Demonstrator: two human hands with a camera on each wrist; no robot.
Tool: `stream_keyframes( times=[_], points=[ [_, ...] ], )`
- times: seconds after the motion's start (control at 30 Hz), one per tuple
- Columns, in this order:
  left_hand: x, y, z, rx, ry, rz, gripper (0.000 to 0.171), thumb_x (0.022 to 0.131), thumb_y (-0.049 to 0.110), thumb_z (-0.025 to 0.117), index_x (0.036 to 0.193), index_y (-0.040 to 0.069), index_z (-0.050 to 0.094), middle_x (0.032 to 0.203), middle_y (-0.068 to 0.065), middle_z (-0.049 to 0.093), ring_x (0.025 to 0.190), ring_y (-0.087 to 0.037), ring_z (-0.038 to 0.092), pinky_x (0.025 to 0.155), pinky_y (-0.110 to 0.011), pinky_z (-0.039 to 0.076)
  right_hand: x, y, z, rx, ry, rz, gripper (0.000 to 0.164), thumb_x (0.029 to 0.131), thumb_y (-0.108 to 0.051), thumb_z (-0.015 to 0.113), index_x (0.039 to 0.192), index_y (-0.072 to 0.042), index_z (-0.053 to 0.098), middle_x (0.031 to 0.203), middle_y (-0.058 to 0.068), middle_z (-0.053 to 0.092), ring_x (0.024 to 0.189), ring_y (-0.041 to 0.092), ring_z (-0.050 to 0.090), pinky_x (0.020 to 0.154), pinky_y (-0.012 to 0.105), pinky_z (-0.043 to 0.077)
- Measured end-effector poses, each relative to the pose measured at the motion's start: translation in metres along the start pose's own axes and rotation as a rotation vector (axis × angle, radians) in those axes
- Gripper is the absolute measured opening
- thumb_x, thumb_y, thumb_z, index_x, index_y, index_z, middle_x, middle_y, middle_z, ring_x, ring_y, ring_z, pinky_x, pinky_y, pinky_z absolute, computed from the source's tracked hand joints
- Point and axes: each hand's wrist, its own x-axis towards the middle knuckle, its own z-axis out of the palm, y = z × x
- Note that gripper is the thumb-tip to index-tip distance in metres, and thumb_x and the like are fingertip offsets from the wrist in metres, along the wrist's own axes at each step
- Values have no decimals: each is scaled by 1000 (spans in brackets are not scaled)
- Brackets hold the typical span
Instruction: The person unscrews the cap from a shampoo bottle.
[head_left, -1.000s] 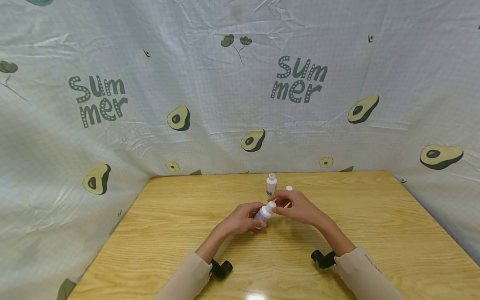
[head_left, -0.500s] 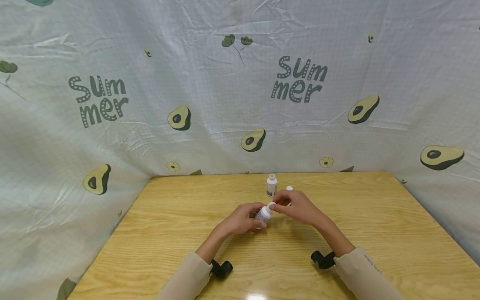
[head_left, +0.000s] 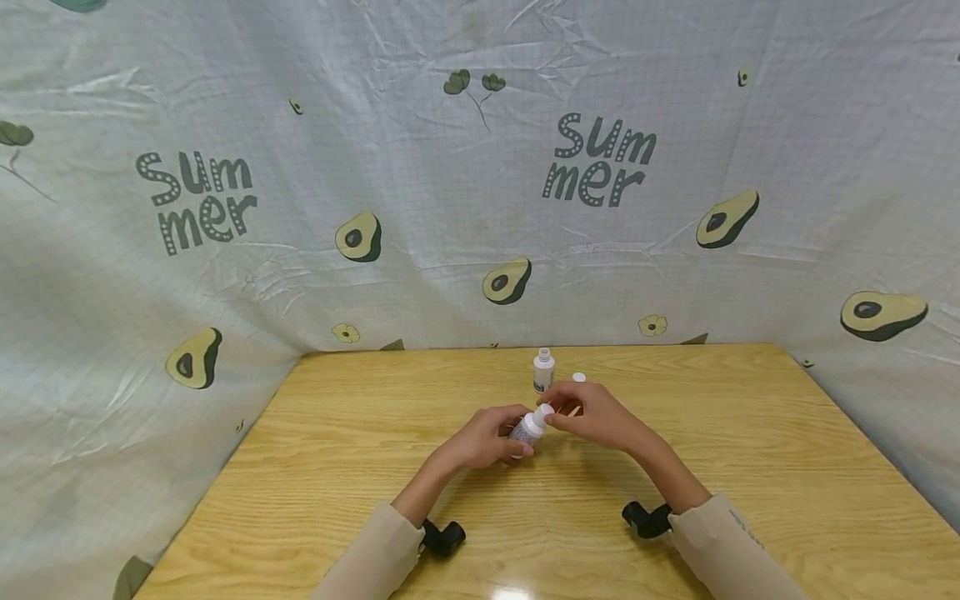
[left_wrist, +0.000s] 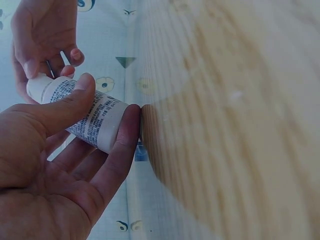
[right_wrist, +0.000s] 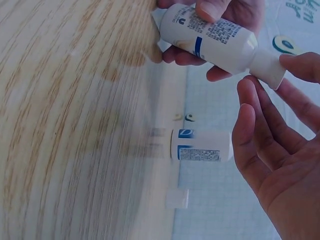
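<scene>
A small white bottle [head_left: 527, 430] with printed label text leans to the right over the table. My left hand [head_left: 480, 437] grips its body, thumb on one side and fingers curled round the other, as the left wrist view shows. On the bottle's neck sits a white cap [right_wrist: 268, 68], pinched between the thumb and fingers of my right hand [head_left: 596, 414]. Behind the hands a second white bottle [head_left: 543, 375] stands upright, its threaded neck uncovered. A loose white cap [head_left: 578, 377] lies to the right of that bottle, partly hidden by my right hand in the head view.
All of this is on a wood-grain table [head_left: 360, 417]. A white printed cloth [head_left: 420, 167] hangs along the table's back edge and both sides. Each wrist carries a black camera mount [head_left: 442, 538] close above the tabletop.
My right fingers shift a little left over the cap and then back right, with the cap still on the held bottle. My left hand and the standing bottle stay in place.
</scene>
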Motion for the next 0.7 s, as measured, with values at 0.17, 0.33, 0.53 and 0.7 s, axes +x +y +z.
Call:
stream_keyframes(
  times=[0.17,0.33,0.53,0.7],
  points=[
    [-1,0,0,-10,0,-5,37,96,4,71,132,7,63,123,-17,68,108,-27,71,76,-38,66,0,-2,0,-5,12,31,30,98,-26,71,120,-5,69,99,6,71,88,13,64,77,25,56],
    [1,0,0,-11,7,-15,38,97,5,71,133,9,63,125,-17,68,109,-28,72,76,-37,65,1,-2,1,-20,37,72,22,98,-30,71,109,-11,72,95,1,71,87,12,63,78,27,55],
    [1,1,1,-1,10,-13,37,96,4,71,132,9,64,126,-17,68,111,-29,71,76,-36,66,1,0,2,-3,33,68,19,98,-29,71,104,-10,72,91,1,71,82,11,63,74,25,54],
    [0,2,1,1,11,-9,37,96,5,72,132,9,64,126,-17,68,112,-30,70,76,-36,66,0,0,1,0,19,35,19,98,-25,71,108,-9,73,94,2,71,83,10,63,74,24,54]
  ],
)
